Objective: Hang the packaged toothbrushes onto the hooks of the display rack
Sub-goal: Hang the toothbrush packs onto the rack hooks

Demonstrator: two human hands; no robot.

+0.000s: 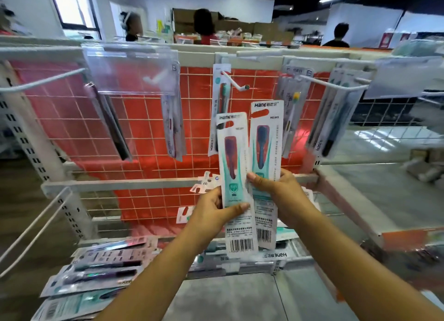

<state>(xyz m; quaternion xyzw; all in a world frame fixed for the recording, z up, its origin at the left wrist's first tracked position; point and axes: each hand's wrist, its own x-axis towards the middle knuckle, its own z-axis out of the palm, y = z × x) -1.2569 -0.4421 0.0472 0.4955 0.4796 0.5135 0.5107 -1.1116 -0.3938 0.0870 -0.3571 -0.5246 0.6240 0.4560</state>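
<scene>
My left hand [211,210] grips a packaged toothbrush with a dark red brush [234,157], held upright before the rack. My right hand [276,188] pinches a second pack with a blue brush [265,138], beside the first and slightly higher. Straight above them a white hook [234,81] sticks out of the wire grid [144,128], with one teal-headed pack [219,109] hanging at its back. More packs hang on the hooks to the left [171,126] and to the right [292,118].
Loose toothbrush packs [103,270] lie piled on the low shelf at the bottom left, with more under my hands. Long bare hooks [43,82] jut out at the left. Clear price holders [132,70] hang off the top rail. People stand behind the rack.
</scene>
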